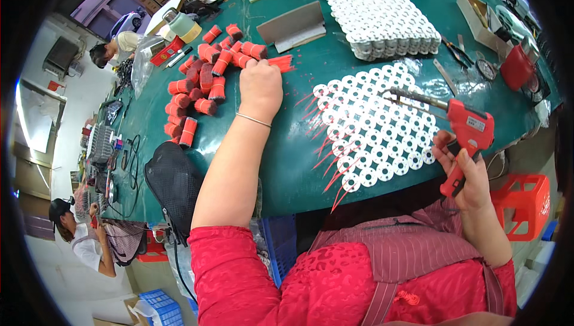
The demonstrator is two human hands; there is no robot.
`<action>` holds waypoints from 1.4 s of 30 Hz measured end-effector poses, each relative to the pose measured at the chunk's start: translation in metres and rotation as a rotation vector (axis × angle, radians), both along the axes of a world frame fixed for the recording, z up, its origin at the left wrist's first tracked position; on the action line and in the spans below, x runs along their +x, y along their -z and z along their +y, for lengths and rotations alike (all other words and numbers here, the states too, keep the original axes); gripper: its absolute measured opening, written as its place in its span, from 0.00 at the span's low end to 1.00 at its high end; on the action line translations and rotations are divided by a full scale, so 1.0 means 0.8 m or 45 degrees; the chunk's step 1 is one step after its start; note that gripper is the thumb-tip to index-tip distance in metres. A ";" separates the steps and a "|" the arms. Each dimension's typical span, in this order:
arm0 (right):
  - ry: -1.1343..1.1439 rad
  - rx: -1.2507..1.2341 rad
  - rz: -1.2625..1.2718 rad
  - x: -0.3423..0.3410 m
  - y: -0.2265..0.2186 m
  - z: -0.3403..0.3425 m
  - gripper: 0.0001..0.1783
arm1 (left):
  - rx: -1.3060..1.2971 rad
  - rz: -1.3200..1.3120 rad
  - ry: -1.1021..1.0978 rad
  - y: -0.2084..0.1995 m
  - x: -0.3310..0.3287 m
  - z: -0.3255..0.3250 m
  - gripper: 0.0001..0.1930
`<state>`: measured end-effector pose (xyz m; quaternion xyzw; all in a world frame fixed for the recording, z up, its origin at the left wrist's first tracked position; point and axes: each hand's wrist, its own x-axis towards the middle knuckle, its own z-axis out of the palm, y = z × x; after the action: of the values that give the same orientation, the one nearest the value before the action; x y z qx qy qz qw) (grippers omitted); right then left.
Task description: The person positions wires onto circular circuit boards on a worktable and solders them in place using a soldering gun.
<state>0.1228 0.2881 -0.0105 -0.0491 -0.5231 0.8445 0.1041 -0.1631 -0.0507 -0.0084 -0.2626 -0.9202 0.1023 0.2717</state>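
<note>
My right hand (466, 167) grips the handle of a red soldering gun (471, 126). Its long metal tip (418, 98) reaches left over a sheet of white round boards (379, 124) laid in rows. Thin red wires (327, 167) stick out from the boards along the sheet's left and near edges. Farther left, my left hand (261, 87) is closed at a spread of loose red wires (281, 63), its fingertips mostly hidden under the knuckles. Beside it lies a heap of tied red wire bundles (206, 78).
A thick stack of white round boards (382, 24) stands at the back. Pliers (457, 52), a box of tools (483, 22) and a red bottle (520, 66) are at the right. A black bag (173, 185) lies at the near left edge. Two people sit farther left.
</note>
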 end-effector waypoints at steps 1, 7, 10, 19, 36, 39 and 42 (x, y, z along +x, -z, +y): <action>-0.011 -0.001 -0.004 0.000 0.000 0.001 0.31 | -0.048 0.002 -0.034 -0.001 -0.004 0.004 0.05; -0.014 0.002 -0.005 0.002 -0.002 0.000 0.31 | -0.104 0.054 -0.070 0.000 -0.005 0.020 0.06; -0.012 0.006 0.002 0.003 -0.004 0.000 0.30 | -0.070 0.046 -0.017 -0.005 -0.003 0.022 0.04; 0.035 -0.025 -0.001 0.003 -0.002 -0.003 0.23 | 0.165 -0.011 0.054 0.003 -0.008 0.011 0.05; 0.019 0.048 0.021 0.006 0.002 -0.001 0.23 | 0.989 -0.332 0.124 0.007 0.017 -0.002 0.08; 0.014 0.050 0.009 0.003 0.006 0.000 0.23 | 1.425 -0.659 0.177 0.018 0.017 -0.014 0.08; 0.023 0.057 0.012 0.004 0.010 0.005 0.23 | 1.612 -0.994 0.249 -0.005 0.055 0.007 0.07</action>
<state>0.1258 0.2924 -0.0188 -0.0475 -0.5410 0.8317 0.1154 -0.1187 -0.0453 -0.0045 -0.1540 -0.8051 -0.5719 0.0324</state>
